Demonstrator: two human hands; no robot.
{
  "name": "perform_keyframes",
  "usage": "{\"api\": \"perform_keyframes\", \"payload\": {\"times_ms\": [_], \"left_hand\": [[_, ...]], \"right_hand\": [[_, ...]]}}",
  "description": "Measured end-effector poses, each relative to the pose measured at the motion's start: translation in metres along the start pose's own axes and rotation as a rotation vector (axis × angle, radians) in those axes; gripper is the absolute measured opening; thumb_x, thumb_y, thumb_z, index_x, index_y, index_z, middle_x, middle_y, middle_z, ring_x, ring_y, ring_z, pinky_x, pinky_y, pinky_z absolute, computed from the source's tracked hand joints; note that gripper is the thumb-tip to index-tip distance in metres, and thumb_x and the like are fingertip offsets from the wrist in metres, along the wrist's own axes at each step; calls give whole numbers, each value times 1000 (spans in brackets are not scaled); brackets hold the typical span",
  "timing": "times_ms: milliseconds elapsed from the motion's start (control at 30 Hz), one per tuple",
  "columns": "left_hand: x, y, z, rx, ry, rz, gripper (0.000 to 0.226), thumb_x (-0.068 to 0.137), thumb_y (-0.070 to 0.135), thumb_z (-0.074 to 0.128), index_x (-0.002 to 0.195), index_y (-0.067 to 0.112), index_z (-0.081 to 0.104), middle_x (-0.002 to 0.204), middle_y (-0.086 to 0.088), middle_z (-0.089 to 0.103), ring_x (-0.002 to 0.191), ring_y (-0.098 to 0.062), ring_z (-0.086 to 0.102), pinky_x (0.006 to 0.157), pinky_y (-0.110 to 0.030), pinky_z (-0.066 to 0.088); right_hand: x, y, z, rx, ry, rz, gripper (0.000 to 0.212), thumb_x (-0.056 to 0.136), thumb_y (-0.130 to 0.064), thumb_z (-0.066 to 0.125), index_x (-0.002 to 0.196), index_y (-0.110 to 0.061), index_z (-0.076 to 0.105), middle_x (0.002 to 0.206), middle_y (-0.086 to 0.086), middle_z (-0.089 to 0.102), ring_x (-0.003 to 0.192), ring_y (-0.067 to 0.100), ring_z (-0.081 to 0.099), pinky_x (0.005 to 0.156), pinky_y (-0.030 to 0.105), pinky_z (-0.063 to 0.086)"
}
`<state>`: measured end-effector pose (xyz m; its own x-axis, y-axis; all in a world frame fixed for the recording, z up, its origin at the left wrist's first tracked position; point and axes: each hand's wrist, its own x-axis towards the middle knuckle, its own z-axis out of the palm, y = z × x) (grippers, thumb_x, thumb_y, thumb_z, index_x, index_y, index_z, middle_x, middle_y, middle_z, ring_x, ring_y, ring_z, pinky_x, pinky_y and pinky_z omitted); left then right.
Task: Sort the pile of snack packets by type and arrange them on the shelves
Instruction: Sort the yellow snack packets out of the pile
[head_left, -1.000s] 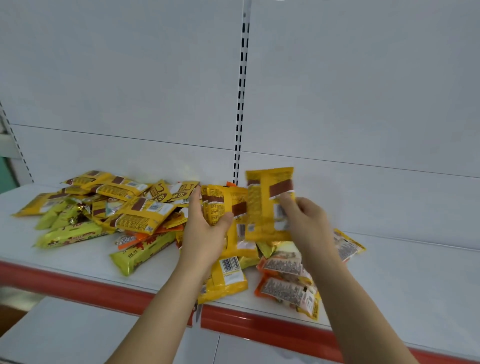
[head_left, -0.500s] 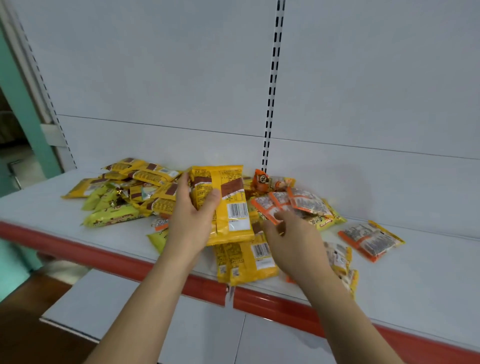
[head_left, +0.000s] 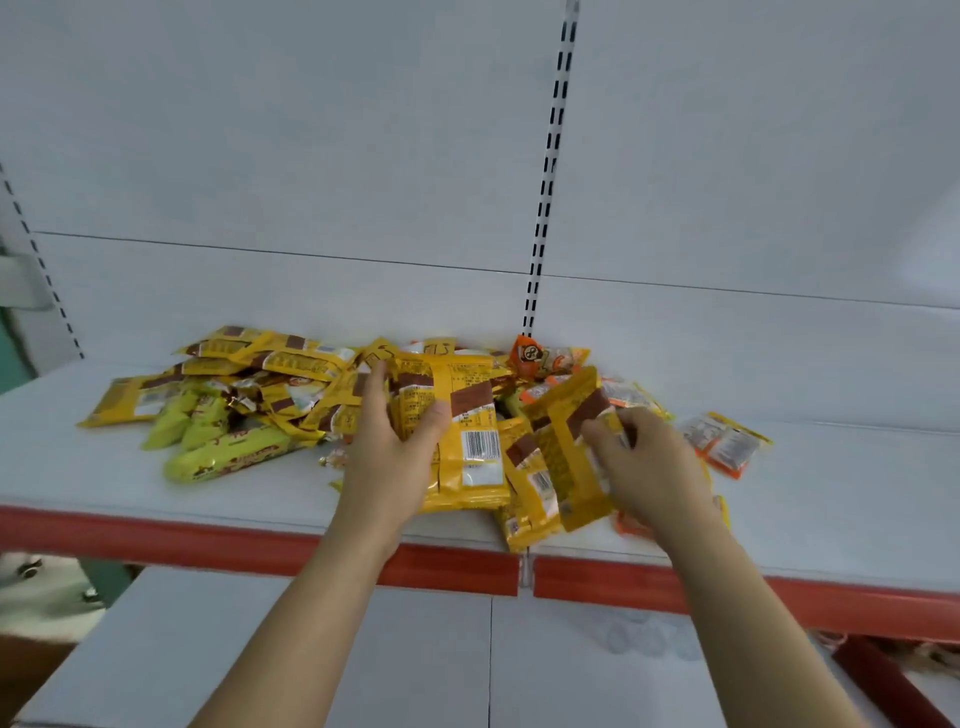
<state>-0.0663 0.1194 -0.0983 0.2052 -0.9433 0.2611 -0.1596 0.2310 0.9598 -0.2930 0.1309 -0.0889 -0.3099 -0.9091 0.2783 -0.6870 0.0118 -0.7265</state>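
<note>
A pile of snack packets (head_left: 291, 384) lies on the white shelf (head_left: 857, 499) with a red front edge. My left hand (head_left: 395, 457) grips a stack of yellow packets with brown bands (head_left: 467, 441), held upright above the shelf. My right hand (head_left: 649, 467) pinches another yellow packet with a brown band (head_left: 566, 447), tilted and lifted off the pile. Under it lie more yellow packets (head_left: 530, 499). Green-yellow packets (head_left: 228, 457) lie at the left. Orange packets (head_left: 722, 441) lie at the right, and one orange packet (head_left: 535, 356) sits at the back.
The white back panel has a slotted upright (head_left: 545, 208) behind the pile. A lower white shelf (head_left: 260, 649) juts out below the red edge (head_left: 156, 530). The shelf surface to the right of the orange packets is bare.
My right hand reached into the pile and picked up one more yellow packet. My left hand keeps its stack.
</note>
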Motion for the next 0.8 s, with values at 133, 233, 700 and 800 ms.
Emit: {"api": "perform_keyframes", "payload": {"times_ms": [133,233,700,800], "left_hand": [[-6,-2,6,-9,-77,-6,81,97,44,66,162,39,17,164,12,32,150,-13,32,120,-41,32],[-14,0,16,-49,-118,-25,79,99,48,60,162,41,14,169,14,21,154,-12,22,119,-38,27],[1,6,-6,-158,-40,-31,84,93,40,72,160,39,22,119,35,62,112,-2,65,88,-35,59],[1,0,-7,-155,-45,-28,88,89,46,76,159,42,23,138,21,58,122,-12,64,96,-45,58]], "right_hand": [[-20,-17,-5,527,136,117,22,97,-42,59,99,-23,68,87,1,74,84,22,71,75,42,56],[-39,-33,20,483,74,91,24,100,-40,55,108,-20,66,83,2,71,75,16,66,64,33,52],[-35,-14,49,-357,-170,54,48,93,-56,46,119,-17,55,110,6,62,107,30,58,84,41,53],[-40,-21,57,-486,-208,89,68,89,-64,46,139,-19,38,134,9,53,128,34,45,97,46,45]]}}
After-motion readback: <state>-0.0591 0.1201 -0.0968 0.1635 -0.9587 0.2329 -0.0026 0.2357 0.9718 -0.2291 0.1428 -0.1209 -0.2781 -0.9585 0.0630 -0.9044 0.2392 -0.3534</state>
